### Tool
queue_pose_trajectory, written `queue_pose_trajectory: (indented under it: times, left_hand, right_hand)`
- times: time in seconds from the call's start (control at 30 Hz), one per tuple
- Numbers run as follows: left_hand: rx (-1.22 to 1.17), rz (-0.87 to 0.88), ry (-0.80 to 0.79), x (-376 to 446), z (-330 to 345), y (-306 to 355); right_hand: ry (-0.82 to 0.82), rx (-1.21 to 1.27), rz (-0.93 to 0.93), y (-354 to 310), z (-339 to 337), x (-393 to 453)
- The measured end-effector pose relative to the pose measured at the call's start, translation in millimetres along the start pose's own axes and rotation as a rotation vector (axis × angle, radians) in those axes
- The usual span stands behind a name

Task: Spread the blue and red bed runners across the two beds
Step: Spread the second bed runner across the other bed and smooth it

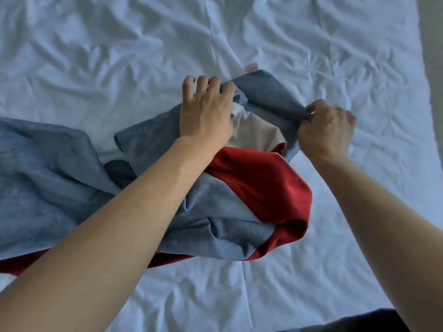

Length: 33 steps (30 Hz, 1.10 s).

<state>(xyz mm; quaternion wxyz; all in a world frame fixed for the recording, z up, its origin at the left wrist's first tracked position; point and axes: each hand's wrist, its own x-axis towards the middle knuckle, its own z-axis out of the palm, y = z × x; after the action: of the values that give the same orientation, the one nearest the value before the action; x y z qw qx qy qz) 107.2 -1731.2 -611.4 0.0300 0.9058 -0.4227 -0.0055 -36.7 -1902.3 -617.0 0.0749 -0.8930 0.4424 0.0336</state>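
Soft, cool daylight fills the view, giving the white bed sheet (311,56) a bluish cast. The light is even, without glare; only faint shadows lie in the sheet's creases and under the bunched blue runner (48,176) and red runner (268,188). The picture is slightly soft overall. The wide lens bends the bed's right edge into a curve and stretches the forearms near the bottom corners.
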Motion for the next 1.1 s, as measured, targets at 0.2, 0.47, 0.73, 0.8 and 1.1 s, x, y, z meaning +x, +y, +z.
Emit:
queue_pose_trajectory:
  times: [0.2,0.47,0.73,0.8,1.1]
  left_hand:
    - [-0.050,0.256,-0.062,7,8,62]
    - [0.033,0.274,-0.155,13,27,95]
    - [-0.196,0.270,0.004,46,19,170]
    - [-0.226,0.273,-0.075,52,23,187]
    - [-0.191,0.149,-0.029,51,28,204]
  right_hand:
    - [0.072,0.117,-0.084,23,0,-24]
    - [-0.004,0.165,-0.335,27,19,-52]
    - [0.150,0.138,-0.048,108,-8,-4]
    - [0.141,0.135,0.006,132,-14,3]
    - [0.019,0.507,0.073,136,-6,-8]
